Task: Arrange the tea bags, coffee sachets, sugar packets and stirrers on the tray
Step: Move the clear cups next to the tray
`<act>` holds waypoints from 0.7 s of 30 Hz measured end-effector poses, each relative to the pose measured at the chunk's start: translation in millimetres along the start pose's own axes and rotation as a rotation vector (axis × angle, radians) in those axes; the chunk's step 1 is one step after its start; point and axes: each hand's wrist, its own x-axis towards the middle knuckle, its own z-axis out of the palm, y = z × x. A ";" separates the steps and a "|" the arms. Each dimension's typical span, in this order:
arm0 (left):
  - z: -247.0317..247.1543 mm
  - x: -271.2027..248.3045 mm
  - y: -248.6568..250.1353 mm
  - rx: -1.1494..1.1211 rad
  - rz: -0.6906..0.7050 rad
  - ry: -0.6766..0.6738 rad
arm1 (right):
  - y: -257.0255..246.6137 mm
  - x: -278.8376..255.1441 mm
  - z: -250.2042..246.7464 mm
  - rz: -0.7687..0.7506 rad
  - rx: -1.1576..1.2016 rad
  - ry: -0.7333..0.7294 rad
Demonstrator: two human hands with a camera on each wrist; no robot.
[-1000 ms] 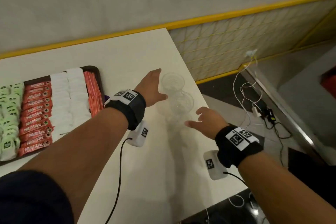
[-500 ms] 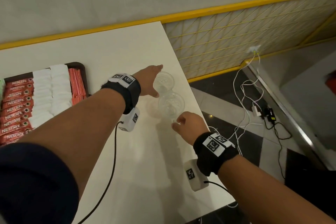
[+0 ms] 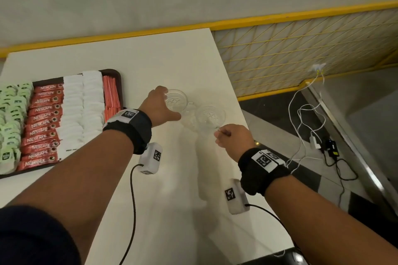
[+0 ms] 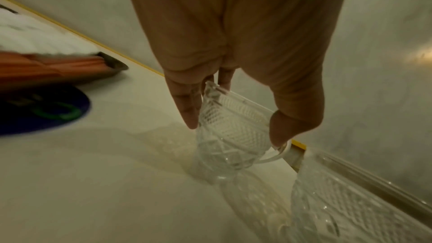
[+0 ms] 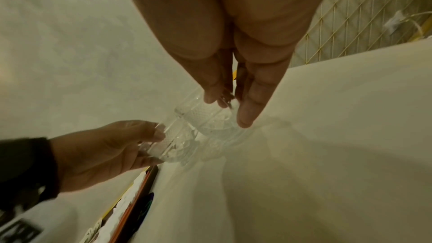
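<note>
Both hands have closed in on the two glass cups since a second ago, when they hovered open beside them. Largest in view, the white rectangular table [image 3: 172, 66] carries a dark brown plastic tray [image 3: 118, 75] at its left side, well apart from the cups. On the tray lie, from left to right, rows of pale green tea bags [image 3: 10, 118], red coffee sachets [image 3: 43, 122], white sugar packets [image 3: 83, 109] and a narrow column of orange-red wrapped stirrers [image 3: 111, 97] against the tray's right rim. A dark blue round object [image 4: 46, 114] with a green ring on it peeks out from under the tray's near right corner; what it is cannot be told. The left hand [image 3: 159, 107] grasps the farther cut-pattern clear glass cup [image 3: 177, 100], fingers on its left wall and thumb on the near side by the handle, as the left wrist view shows [image 4: 233, 132]. The right hand [image 3: 234, 139] has its fingers curled, pinching the near edge of the nearer cut-pattern clear glass cup [image 3: 210, 116], thumb and fingertips meeting at the rim in the right wrist view [image 5: 210, 117]. The two cups stand just beside each other near the table's right edge. Black wristbands [image 3: 131, 129] with white coded tags wrap both wrists.
</note>
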 end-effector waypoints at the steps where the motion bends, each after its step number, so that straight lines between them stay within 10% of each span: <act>1: -7.8 -4.8 -9.6 -0.012 -0.008 0.028 | -5.7 5.1 5.5 -0.008 0.007 -0.003; 21: -130.7 -114.8 -173.5 -0.213 -0.108 0.342 | -129.9 84.1 144.6 -0.266 -0.424 -0.019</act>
